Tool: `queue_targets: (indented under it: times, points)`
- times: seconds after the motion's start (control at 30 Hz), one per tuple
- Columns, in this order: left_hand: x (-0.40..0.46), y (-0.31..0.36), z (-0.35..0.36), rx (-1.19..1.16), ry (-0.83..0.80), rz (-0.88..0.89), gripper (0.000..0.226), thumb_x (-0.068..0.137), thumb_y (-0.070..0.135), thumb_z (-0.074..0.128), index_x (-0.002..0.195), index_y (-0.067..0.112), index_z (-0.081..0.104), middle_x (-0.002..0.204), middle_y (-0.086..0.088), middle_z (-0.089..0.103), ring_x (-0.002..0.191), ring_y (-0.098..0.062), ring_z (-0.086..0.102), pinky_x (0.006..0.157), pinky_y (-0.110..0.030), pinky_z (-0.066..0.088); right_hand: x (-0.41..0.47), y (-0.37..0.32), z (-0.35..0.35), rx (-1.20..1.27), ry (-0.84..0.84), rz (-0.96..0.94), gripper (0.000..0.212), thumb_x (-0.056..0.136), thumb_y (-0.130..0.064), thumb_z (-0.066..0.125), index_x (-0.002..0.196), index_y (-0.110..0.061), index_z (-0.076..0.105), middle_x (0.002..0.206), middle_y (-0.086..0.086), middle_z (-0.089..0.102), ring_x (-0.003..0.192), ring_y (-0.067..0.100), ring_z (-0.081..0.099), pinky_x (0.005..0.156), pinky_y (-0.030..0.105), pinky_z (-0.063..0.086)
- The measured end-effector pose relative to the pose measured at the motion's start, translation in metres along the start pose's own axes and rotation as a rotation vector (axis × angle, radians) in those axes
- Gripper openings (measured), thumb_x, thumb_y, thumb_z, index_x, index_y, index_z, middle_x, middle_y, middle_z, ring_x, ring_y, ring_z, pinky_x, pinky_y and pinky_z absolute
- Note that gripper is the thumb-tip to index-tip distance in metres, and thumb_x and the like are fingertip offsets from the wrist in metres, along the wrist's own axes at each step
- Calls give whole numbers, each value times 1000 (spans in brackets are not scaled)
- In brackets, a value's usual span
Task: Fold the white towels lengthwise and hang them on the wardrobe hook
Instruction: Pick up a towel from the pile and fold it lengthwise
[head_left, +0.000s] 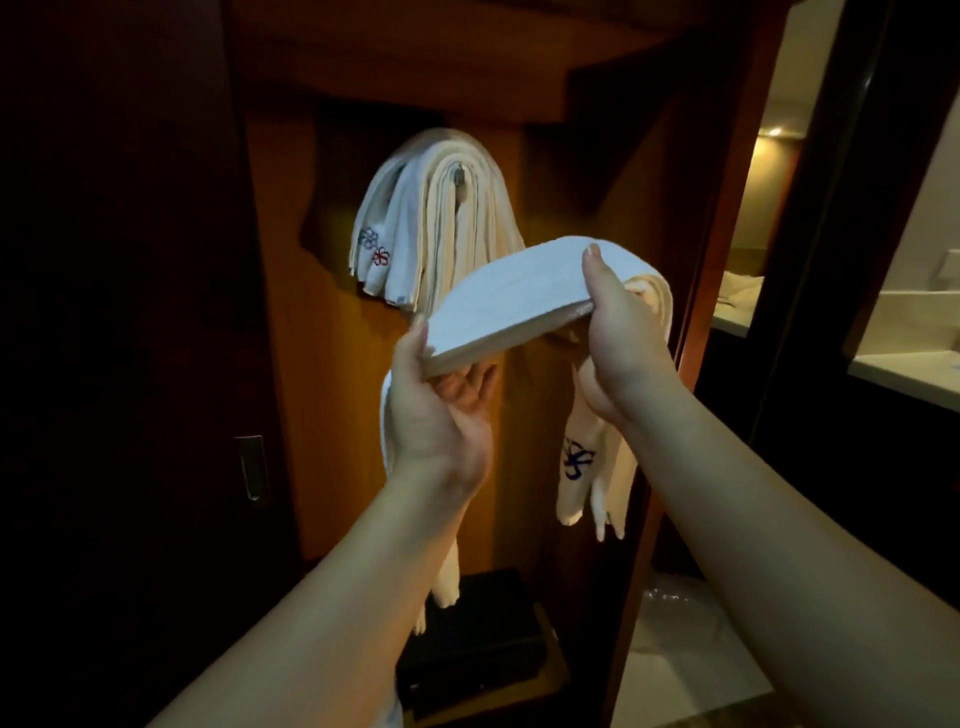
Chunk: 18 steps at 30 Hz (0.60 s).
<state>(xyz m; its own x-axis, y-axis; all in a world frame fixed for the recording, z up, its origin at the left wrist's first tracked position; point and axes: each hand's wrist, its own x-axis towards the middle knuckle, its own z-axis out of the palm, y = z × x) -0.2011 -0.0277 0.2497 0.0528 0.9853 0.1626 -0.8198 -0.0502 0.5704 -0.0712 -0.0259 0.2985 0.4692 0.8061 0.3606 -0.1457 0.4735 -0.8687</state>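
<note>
Both hands' grip holds folded towel (519, 291); wardrobe (597, 171) holds hung towels (431, 218).

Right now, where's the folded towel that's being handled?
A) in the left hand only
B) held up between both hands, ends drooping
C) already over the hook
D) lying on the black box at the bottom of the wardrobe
B: the left hand and right hand each grip the folded towel, below the hung towels.
</note>
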Motion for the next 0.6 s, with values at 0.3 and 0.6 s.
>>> queue_targets:
  times: [0.3, 0.6]
  points:
    - [57, 41, 6, 161, 112, -23, 19, 95, 23, 64, 111, 13, 63, 105, -11, 76, 96, -23, 75, 85, -37, 60, 58, 33, 3, -113, -38, 1, 24, 99, -49, 56, 90, -28, 59, 70, -29, 70, 70, -12, 67, 70, 17, 45]
    - [188, 80, 4, 339, -33, 26, 24, 99, 30, 57, 110, 11, 66, 95, -9, 78, 78, -17, 76, 58, -27, 57, 151, 68, 36, -102, -51, 13, 36, 81, -63, 66, 100, -33, 66, 87, -14, 78, 84, 1, 74, 80, 28, 46]
